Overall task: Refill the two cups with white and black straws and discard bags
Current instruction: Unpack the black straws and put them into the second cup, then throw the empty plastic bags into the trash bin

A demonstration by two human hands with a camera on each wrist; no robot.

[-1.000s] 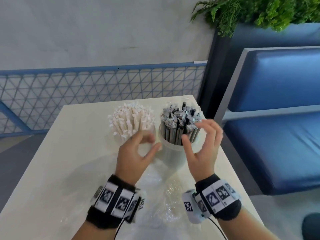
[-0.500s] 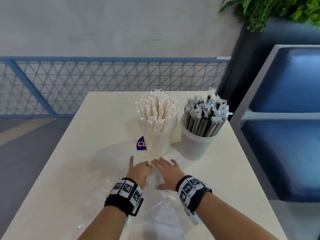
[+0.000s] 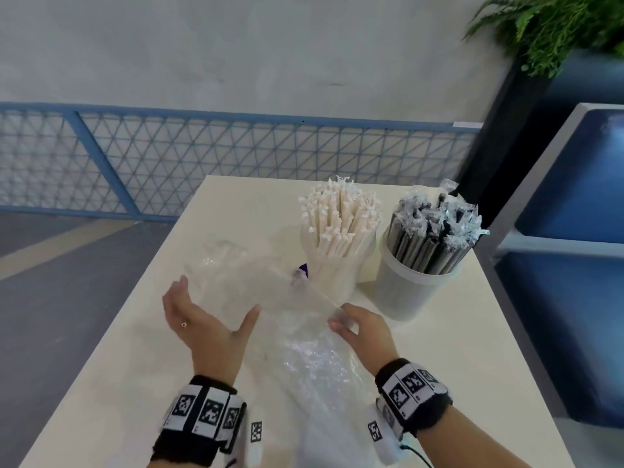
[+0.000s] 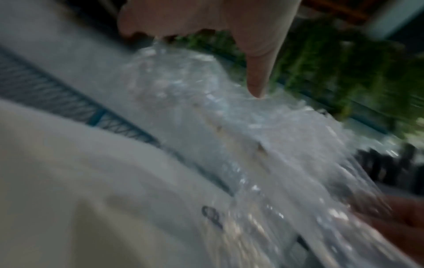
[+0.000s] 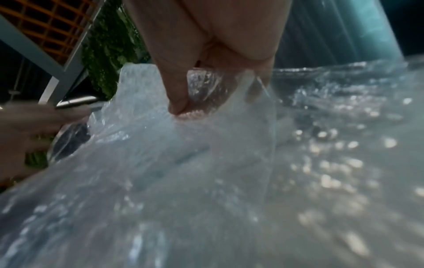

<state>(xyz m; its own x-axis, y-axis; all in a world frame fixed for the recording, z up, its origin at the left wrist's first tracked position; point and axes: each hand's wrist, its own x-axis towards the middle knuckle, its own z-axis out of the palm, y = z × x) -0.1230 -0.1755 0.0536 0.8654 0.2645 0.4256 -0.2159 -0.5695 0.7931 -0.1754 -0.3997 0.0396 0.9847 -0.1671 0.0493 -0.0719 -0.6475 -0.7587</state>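
Spanning the near half of the pale table (image 3: 111,349), a clear plastic bag (image 3: 256,285) is shown lifted between two hands, while a second crumpled clear bag (image 3: 314,363) lies flat on the tabletop between the wrists. The right hand (image 3: 364,332) is seen near the middle of the table, just in front of the cups; in the right wrist view its thumb and fingertips (image 5: 181,101) are closed together on a fold of the film, so that the bag is pinched there. The left hand (image 3: 202,322) is held to the left, palm turned inward, with fingers spread wide and nearly straight; its thumb tip (image 3: 251,315) meets the bag's lower edge. In the blurred left wrist view one finger (image 4: 259,72) is extended down to the film, and the film also appears caught at the other fingertips; whether it is actually gripped there cannot be told.

At the far right of the table two translucent cups stand side by side. The left cup (image 3: 337,275) is packed with upright white straws (image 3: 341,217); the right cup (image 3: 408,288) is packed with black straws (image 3: 435,228) in clear wrappers. A purple label (image 3: 304,269) is partly visible through the raised bag, beside the left cup.

Beyond the table a blue mesh railing (image 3: 202,157) is seen, with a blue padded bench (image 3: 574,248) and a green plant (image 3: 553,25) at the right.
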